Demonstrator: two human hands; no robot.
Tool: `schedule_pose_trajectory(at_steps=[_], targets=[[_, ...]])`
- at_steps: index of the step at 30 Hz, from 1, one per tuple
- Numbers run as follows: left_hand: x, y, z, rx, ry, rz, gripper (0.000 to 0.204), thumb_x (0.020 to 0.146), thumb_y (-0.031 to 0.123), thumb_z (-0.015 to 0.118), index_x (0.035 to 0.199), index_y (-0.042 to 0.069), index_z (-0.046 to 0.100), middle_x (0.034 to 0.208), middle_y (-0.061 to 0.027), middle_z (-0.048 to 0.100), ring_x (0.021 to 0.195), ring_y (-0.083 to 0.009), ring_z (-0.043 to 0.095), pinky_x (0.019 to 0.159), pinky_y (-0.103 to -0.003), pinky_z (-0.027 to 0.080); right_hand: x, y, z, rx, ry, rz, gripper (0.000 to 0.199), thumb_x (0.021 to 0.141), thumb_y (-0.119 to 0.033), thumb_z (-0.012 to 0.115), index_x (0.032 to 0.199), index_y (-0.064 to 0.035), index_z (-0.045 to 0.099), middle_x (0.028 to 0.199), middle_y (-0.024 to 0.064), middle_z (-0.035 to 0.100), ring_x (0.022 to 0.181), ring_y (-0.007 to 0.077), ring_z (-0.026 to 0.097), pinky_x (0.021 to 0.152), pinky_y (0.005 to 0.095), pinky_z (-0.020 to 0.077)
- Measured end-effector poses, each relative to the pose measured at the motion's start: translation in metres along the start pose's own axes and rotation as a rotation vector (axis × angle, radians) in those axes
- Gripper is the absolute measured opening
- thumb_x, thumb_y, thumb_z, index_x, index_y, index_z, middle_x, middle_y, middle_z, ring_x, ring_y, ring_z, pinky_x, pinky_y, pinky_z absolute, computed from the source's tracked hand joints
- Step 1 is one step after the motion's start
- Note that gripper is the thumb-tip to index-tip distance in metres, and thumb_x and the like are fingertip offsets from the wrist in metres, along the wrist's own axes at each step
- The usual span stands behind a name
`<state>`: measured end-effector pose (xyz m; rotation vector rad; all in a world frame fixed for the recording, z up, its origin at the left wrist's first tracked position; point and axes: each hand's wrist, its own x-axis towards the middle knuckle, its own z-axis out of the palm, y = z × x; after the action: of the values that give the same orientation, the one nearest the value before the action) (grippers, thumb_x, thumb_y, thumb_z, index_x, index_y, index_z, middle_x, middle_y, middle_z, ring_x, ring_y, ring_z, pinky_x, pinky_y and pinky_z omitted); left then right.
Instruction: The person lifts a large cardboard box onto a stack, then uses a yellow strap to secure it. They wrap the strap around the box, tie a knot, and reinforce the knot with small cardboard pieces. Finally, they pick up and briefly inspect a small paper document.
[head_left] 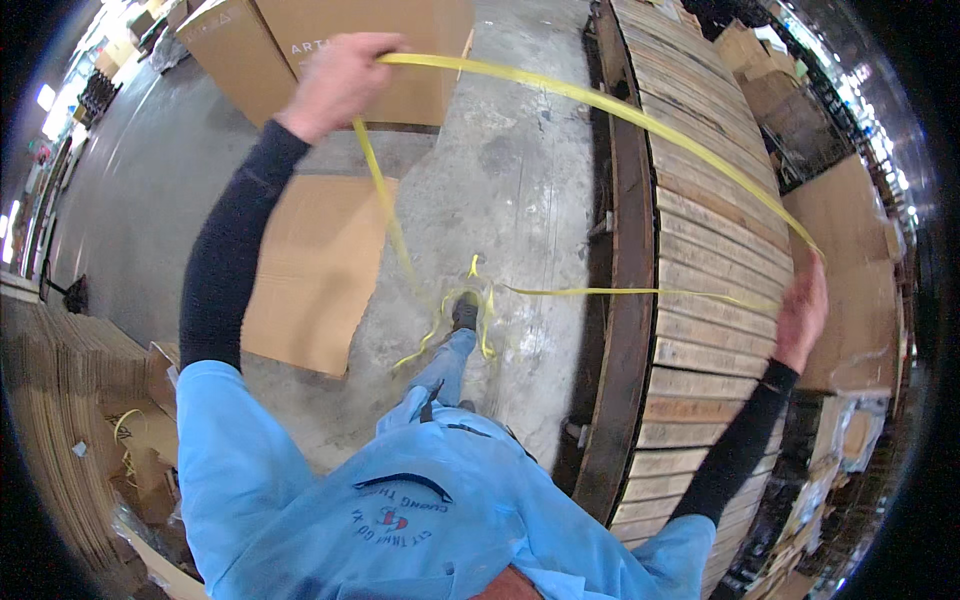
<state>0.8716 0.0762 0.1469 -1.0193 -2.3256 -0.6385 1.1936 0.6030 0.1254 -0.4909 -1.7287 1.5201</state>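
Note:
A long yellow packing strap (632, 114) is stretched in an arc between my two raised hands. My left hand (342, 82), at the upper left in front of a large cardboard box (375, 95), is closed around the strap. From there one length hangs down toward the floor near my foot. Over the slatted wooden surface at the right, my right hand (803, 312) grips the strap's other part, though its fingers are partly hidden. A lower run of strap goes from beside this hand back toward my foot. Loose yellow strap lies around my shoe (466, 310).
A flat cardboard sheet (312, 270) lies on the concrete floor (510, 180). The slatted wooden conveyor or bench (700, 330) has a dark metal side rail (615, 370). Stacked cardboard (60, 420) stands at the lower left, and large cartons (845, 300) stand beyond the slats.

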Motion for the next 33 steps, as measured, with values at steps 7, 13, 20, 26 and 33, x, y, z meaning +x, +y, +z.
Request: schedule_pose_trajectory(at_steps=[7,13,20,26,33], targets=[[0.038,-0.179,-0.007,-0.037,0.017,-0.589,0.022,0.089,0.019,0.06,0.094,-0.003,0.06,0.072,-0.0129,0.058,0.065,-0.0181,0.058,0.064,-0.031,0.047,0.161,0.101,-0.28,-0.336,0.606,0.267,0.046,0.097,-0.042,0.05,0.125,-0.0067,0.058,0.105,0.0057,0.065,0.073,0.0157,0.059,0.062,0.0297,0.0472],[0.124,-0.189,0.041,0.028,0.06,-0.139,0.018,0.083,0.011,0.058,0.098,0.003,0.063,0.086,-0.0187,0.064,0.081,-0.0367,0.064,0.069,-0.037,0.049,0.283,0.179,-0.157,-0.922,-0.082,0.282,0.064,0.085,-0.004,0.054,0.145,0.0025,0.032,0.147,0.0207,0.039,0.135,0.0299,0.039,0.11,0.0382,0.0313],[0.294,-0.046,0.186,0.083,-0.124,0.388,0.021,0.074,0.017,0.06,0.094,0.014,0.065,0.073,-0.0137,0.064,0.068,-0.0312,0.066,0.055,-0.042,0.052,0.305,0.08,0.333,-0.124,-0.932,-0.111,0.078,0.086,-0.025,0.067,0.149,-0.0058,0.025,0.152,0.0177,0.03,0.141,0.0291,0.029,0.114,0.0438,0.0223],[0.352,-0.077,0.32,-0.151,-0.119,0.133,0.015,0.076,0.019,0.062,0.086,0.008,0.064,0.074,-0.0141,0.065,0.072,-0.033,0.067,0.06,-0.044,0.053,0.38,0.118,0.447,-0.12,-1.059,0.199,0.046,0.086,-0.018,0.069,0.127,-0.0013,0.055,0.105,0.0028,0.061,0.088,0.0096,0.054,0.078,0.0262,0.0437],[0.182,-0.121,0.497,-0.487,-0.508,-0.538,0.02,0.084,0.021,0.059,0.098,0.008,0.064,0.085,-0.0199,0.064,0.082,-0.0382,0.064,0.071,-0.052,0.049,0.421,0.241,0.434,-0.411,-1.412,0.205,0.021,0.085,-0.012,0.07,0.101,0.0021,0.069,0.082,0.0003,0.068,0.077,0.008,0.057,0.071,0.0259,0.0465]])
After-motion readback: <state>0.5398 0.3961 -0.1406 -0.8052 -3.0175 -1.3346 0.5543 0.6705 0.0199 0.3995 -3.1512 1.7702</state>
